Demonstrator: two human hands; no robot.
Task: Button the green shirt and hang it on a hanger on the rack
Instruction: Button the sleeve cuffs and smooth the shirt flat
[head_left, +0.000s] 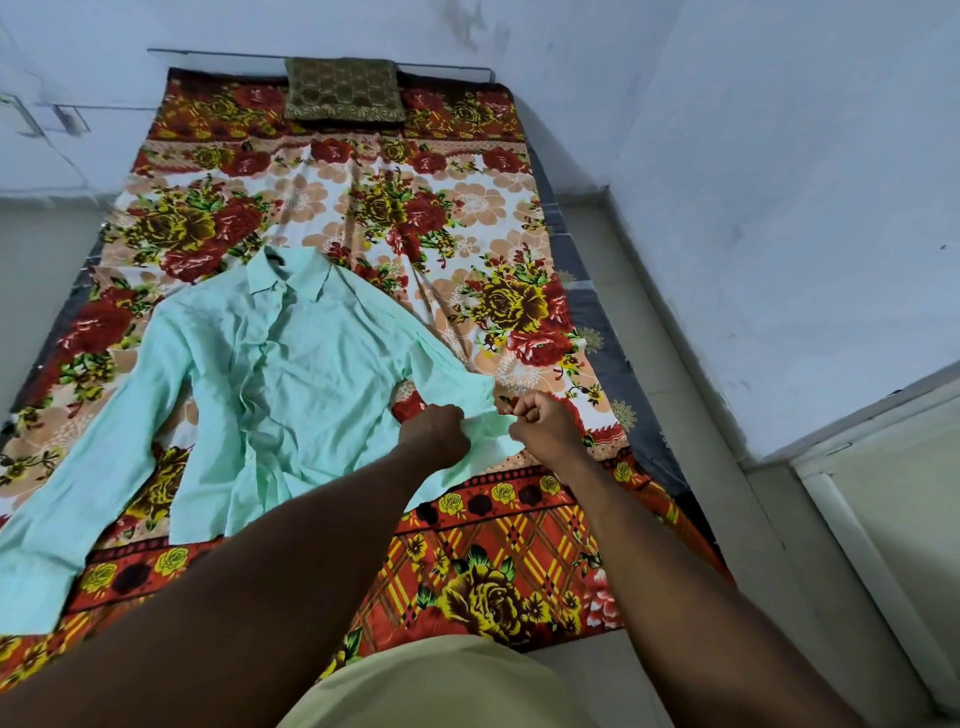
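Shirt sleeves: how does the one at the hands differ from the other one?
The sleeve at the hands is bent, its cuff pinched by the left hand and right hand; the other sleeve lies stretched straight, untouched. Both are pale green, on the floral sheet.

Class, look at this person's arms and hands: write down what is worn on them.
Nothing shows on them. The left hand and right hand are ungloved, with no ring, watch or bracelet visible. The left forearm and right forearm are bare, no sleeves in view. A pale yellow garment shows at the bottom edge.
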